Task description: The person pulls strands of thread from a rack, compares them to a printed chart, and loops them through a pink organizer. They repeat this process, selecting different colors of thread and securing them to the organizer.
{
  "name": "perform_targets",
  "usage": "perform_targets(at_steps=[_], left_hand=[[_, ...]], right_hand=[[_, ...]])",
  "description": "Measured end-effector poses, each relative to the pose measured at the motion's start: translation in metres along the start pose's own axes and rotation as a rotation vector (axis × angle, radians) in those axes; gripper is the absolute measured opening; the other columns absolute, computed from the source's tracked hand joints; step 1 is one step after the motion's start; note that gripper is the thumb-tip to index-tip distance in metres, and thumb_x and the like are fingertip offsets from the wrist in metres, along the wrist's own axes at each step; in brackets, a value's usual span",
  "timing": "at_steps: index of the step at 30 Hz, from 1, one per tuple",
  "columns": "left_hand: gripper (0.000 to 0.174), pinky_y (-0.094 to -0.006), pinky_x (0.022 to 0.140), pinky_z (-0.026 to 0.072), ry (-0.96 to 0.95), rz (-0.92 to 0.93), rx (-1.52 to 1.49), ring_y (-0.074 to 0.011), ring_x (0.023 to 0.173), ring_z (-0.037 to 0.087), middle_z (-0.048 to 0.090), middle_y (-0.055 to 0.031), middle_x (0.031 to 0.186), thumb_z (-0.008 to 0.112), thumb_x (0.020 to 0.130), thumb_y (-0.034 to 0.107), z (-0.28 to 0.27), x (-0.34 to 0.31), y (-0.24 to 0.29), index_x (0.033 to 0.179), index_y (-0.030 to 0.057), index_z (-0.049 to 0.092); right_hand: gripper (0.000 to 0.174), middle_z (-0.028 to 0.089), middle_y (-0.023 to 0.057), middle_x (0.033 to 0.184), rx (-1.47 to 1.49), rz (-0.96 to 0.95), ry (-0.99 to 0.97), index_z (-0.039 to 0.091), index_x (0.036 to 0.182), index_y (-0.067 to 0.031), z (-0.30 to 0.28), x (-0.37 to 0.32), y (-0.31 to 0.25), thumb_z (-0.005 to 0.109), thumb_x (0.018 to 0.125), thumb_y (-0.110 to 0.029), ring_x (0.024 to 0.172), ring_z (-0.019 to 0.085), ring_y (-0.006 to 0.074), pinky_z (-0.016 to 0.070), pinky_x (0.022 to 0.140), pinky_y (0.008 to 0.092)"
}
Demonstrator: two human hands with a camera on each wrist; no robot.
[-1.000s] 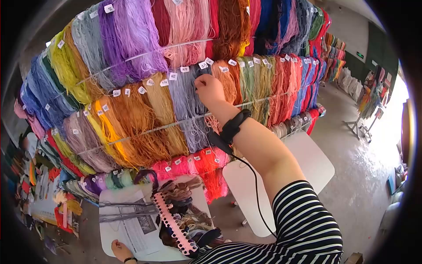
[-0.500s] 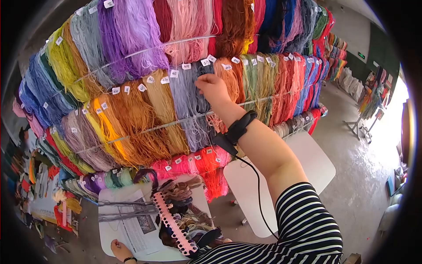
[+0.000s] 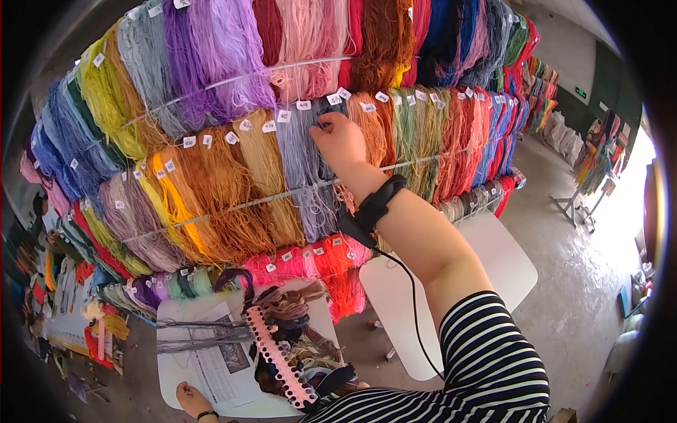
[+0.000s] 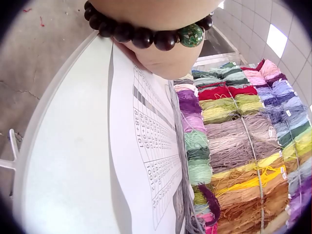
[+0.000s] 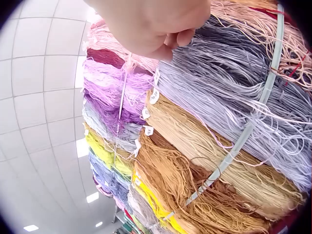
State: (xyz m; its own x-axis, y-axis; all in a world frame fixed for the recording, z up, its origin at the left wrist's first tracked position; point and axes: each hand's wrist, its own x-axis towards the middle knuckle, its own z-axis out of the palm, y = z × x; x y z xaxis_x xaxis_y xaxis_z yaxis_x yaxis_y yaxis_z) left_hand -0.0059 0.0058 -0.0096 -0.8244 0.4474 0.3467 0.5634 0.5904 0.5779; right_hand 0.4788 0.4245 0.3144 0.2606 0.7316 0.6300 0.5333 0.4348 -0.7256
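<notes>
Hands worked far apart: right hand (image 3: 340,141) up at the grey-lilac skein (image 3: 303,176), left hand (image 3: 189,399) low on the table (image 3: 169,352).
Head view: the right hand, much the nearer, pinched strands at the skein's tagged top; the skein hung lengthwise, pointing down. Left wrist view: the left hand (image 4: 161,61) rested on the printed chart (image 4: 146,156), with its fingers hidden, so whether they were open or curled could not be told. Right wrist view: curled fingers (image 5: 183,36) gripped the skein (image 5: 234,97), which ran rightward from its tags.
</notes>
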Motion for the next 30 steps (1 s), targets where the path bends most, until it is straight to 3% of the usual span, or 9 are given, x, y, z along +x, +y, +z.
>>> perform_targets(at_steps=[2,5,14,17,20,23,26,29,30], left_hand=[[0.019,-0.0313,0.075,0.0474,-0.001,0.000,-0.009,-0.0221,0.082,0.059,0.061,-0.0134,0.094,0.051,0.084,0.000,0.002,0.001,-0.004,0.102,-0.0018,0.059],[0.020,-0.0309,0.075,0.0474,0.005,0.010,-0.043,-0.0219,0.083,0.059,0.061,-0.0131,0.093,0.051,0.084,-0.001,0.002,0.000,-0.005,0.102,-0.0015,0.059],[0.021,-0.0315,0.078,0.0478,-0.015,-0.036,-0.084,-0.0229,0.085,0.059,0.060,-0.0135,0.096,0.051,0.084,-0.002,-0.004,-0.003,0.009,0.103,-0.0018,0.059],[0.021,-0.0318,0.078,0.0480,-0.017,-0.032,-0.073,-0.0236,0.085,0.059,0.061,-0.0140,0.096,0.051,0.083,-0.002,-0.005,-0.003,0.008,0.103,-0.0020,0.059],[0.022,-0.0319,0.078,0.0479,-0.016,-0.012,-0.084,-0.0238,0.086,0.060,0.061,-0.0143,0.097,0.051,0.083,-0.002,-0.003,-0.003,0.005,0.104,-0.0020,0.059],[0.022,-0.0327,0.076,0.0489,-0.003,0.028,-0.081,-0.0246,0.086,0.061,0.061,-0.0148,0.099,0.053,0.084,0.001,-0.004,-0.003,0.003,0.104,-0.0022,0.060],[0.021,-0.0331,0.076,0.0488,-0.002,0.049,-0.091,-0.0251,0.086,0.061,0.062,-0.0149,0.098,0.053,0.084,0.001,0.001,-0.001,-0.007,0.104,-0.0022,0.060],[0.021,-0.0334,0.076,0.0487,-0.019,0.030,-0.053,-0.0258,0.085,0.061,0.062,-0.0154,0.097,0.053,0.084,0.002,-0.001,0.000,-0.003,0.104,-0.0022,0.060],[0.021,-0.0335,0.076,0.0487,-0.026,0.023,-0.059,-0.0260,0.085,0.061,0.062,-0.0156,0.097,0.053,0.084,0.002,-0.003,-0.001,0.000,0.104,-0.0023,0.060]], right_hand=[[0.030,0.065,0.0086,0.073,-0.001,-0.015,0.013,0.069,0.099,-0.0032,0.001,0.005,0.003,0.071,0.078,-0.025,0.064,0.061,0.0202,0.0483,0.061,0.0326],[0.026,0.069,0.0142,0.081,0.099,0.054,-0.051,0.070,0.092,-0.0025,0.002,0.008,0.004,0.067,0.079,-0.025,0.077,0.067,0.0301,0.0514,0.071,0.0371],[0.020,0.065,0.0060,0.069,0.481,0.219,-0.046,0.071,0.086,-0.0004,0.013,0.006,0.019,0.071,0.079,-0.019,0.063,0.057,0.0127,0.0461,0.061,0.0301],[0.016,0.060,-0.0009,0.071,0.561,0.231,-0.041,0.069,0.092,-0.0004,0.010,0.004,0.016,0.071,0.081,-0.013,0.059,0.050,0.0070,0.0388,0.054,0.0231],[0.014,0.061,-0.0003,0.073,0.631,0.285,-0.035,0.068,0.089,-0.0003,0.002,-0.003,0.005,0.069,0.083,-0.012,0.060,0.050,0.0073,0.0385,0.055,0.0232],[0.012,0.063,0.0013,0.074,0.614,0.223,-0.052,0.067,0.088,-0.0009,-0.001,-0.006,0.003,0.066,0.085,-0.013,0.061,0.050,0.0077,0.0377,0.055,0.0243],[0.016,0.064,0.0050,0.072,0.443,0.295,-0.153,0.068,0.083,-0.0001,-0.017,-0.011,-0.013,0.065,0.084,-0.016,0.067,0.060,0.0132,0.0465,0.062,0.0315],[0.021,0.066,0.0079,0.074,0.212,0.145,-0.219,0.066,0.094,-0.0001,-0.042,-0.029,-0.022,0.065,0.084,-0.018,0.070,0.065,0.0180,0.0476,0.062,0.0329],[0.025,0.066,0.0093,0.074,0.301,0.167,-0.208,0.064,0.101,-0.0008,-0.041,-0.033,-0.014,0.065,0.083,-0.019,0.071,0.065,0.0202,0.0480,0.063,0.0338]])
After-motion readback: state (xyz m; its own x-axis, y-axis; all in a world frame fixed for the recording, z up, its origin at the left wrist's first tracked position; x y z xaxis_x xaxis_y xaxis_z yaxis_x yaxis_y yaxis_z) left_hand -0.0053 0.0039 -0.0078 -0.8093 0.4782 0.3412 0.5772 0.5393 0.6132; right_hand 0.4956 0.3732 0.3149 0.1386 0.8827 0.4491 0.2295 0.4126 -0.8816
